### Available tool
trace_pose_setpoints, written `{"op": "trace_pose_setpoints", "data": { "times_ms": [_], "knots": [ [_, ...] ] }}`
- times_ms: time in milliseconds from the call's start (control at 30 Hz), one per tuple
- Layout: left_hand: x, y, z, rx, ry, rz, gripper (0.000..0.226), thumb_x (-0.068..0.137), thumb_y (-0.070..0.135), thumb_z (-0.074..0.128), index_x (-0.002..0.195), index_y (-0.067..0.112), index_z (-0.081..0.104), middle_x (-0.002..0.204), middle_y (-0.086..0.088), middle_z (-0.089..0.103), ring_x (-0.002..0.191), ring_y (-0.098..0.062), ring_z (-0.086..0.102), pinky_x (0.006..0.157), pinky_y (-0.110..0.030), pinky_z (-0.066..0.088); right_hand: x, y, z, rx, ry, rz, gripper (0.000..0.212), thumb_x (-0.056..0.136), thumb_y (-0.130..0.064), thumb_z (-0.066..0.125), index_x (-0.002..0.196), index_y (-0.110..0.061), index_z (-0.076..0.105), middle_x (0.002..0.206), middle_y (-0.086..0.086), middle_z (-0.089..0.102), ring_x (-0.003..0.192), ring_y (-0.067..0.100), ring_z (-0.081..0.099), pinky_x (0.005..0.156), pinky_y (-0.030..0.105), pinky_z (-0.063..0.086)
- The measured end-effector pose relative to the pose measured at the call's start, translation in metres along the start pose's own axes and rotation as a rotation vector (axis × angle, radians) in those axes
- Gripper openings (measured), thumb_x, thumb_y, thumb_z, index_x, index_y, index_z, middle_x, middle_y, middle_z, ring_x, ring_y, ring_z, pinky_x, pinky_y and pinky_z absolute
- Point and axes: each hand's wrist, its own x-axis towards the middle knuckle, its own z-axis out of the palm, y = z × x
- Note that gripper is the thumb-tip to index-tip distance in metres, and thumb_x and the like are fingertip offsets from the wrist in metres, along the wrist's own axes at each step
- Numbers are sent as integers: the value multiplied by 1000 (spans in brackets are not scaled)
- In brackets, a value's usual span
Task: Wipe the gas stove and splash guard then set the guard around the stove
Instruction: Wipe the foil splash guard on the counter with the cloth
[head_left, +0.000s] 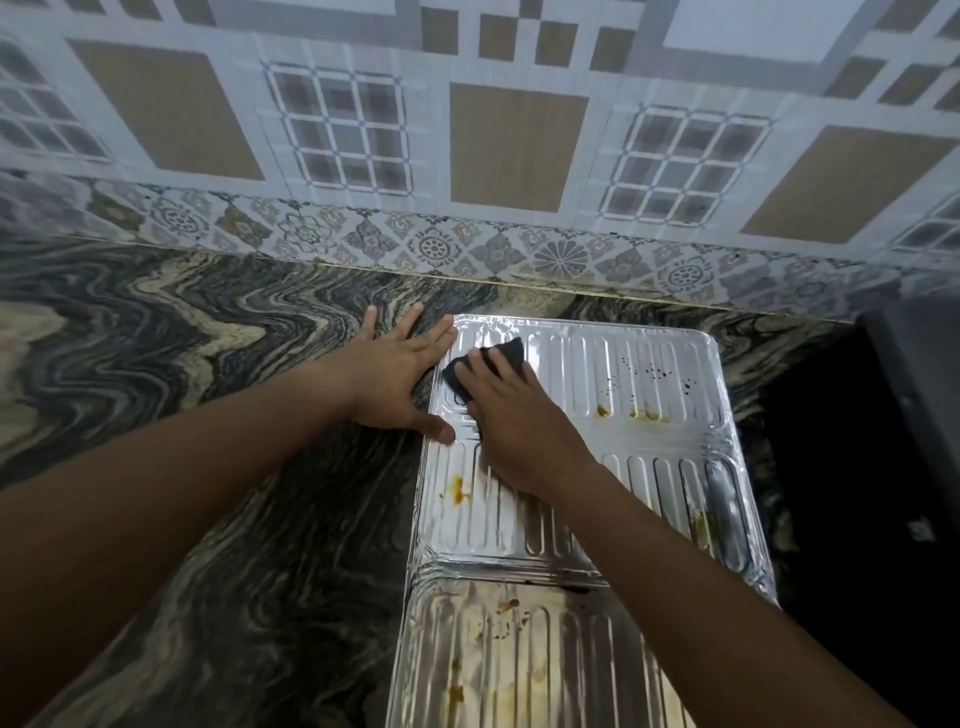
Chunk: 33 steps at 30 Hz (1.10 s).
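on the worktop (208, 364), toward its right end and close to the tiled wall (519, 145), lying flat with its panels unfolded: the ribbed foil splash guard (649, 441). pinned at its left edge by the left hand (395, 379), fingers straight and splayed on the stone, thumb over the guard's rim, gripping nothing. at the far left corner of the far panel, pressed down under the right hand (509, 421), a dark cloth (498, 353), fingers laid nearly straight over it, pushing rather than clutching. by the look of it, partway through wiping the guard: a yellow-orange smear (457, 488) near the left edge, dark specks (654, 371) toward the far right, greasy marks on the near panel (498, 675), all unwiped. stove not clearly in view; only a dark bulk (914, 374) at the right end of the worktop, impossible to identify. next, probably: drag the cloth along the ribs toward the smear, pressing firmly while bracing the thin foil with the flat hand against buckling or sliding. standing the guard around the stove not yet begun.
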Motion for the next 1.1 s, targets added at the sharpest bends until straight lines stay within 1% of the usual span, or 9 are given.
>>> {"op": "trace_pose_setpoints", "data": {
  "times_ms": [100,167,200,367,433,500,667,833,1100],
  "knots": [
    [0,1,-1,-12,-19,-6,132,63,96,44,155,27,-20,161,11,-27,147,-20,-29,116,-64,-13,-19,-4,3,-33,-27,-58,73,92,-9,49,157,-16,17,165,3,13,153,22,0,121,40,-4],
    [0,0,-1,-10,-29,-10,132,63,96,44,155,27,-21,161,11,-27,147,-20,-28,116,-64,-12,-28,-8,5,-52,-27,-74,73,93,-8,47,157,-15,14,165,5,11,153,24,-1,117,37,-11],
    [0,0,-2,-9,-33,-13,132,63,96,44,155,27,-21,160,11,-28,147,-20,-28,116,-65,-12,-29,-9,4,-55,-32,-67,72,94,-8,45,158,-14,12,166,6,9,153,25,-2,117,37,-12],
    [0,3,-3,-14,-55,-16,130,65,94,44,154,27,-22,158,12,-30,148,-19,-27,118,-62,-12,-3,-3,-2,-48,-51,77,69,100,-18,41,157,-8,5,166,10,3,152,28,-3,122,47,2],
    [-1,3,-3,-23,-67,-17,129,66,93,46,154,28,-24,158,12,-32,148,-18,-27,119,-59,-10,13,6,-3,-11,-36,162,62,105,-26,32,157,-7,5,165,13,2,152,31,-1,122,51,7],
    [-1,3,-3,-26,-74,-19,129,66,93,46,153,28,-25,157,12,-33,148,-18,-27,120,-57,-8,22,16,-8,35,-36,229,60,107,-32,26,157,-7,3,165,14,0,152,32,-2,121,51,5],
    [1,1,-2,-21,-84,-20,130,64,94,44,152,29,-25,154,13,-36,148,-19,-27,120,-57,-8,18,36,-13,18,-34,303,66,106,-42,24,157,-9,0,165,13,-4,151,34,-5,121,51,4],
    [1,2,-3,-12,-83,-20,130,64,94,44,153,29,-25,155,13,-35,148,-19,-27,119,-56,-7,-4,57,-21,42,-32,380,66,106,-42,24,157,-8,0,165,15,-8,151,33,-7,121,50,1],
    [1,3,-3,-8,-90,-29,131,63,96,42,154,28,-23,156,14,-34,150,-19,-23,121,-59,-2,-55,101,-41,26,27,600,60,106,-36,29,154,-2,18,164,20,2,151,36,0,121,51,5]
  ]
}}
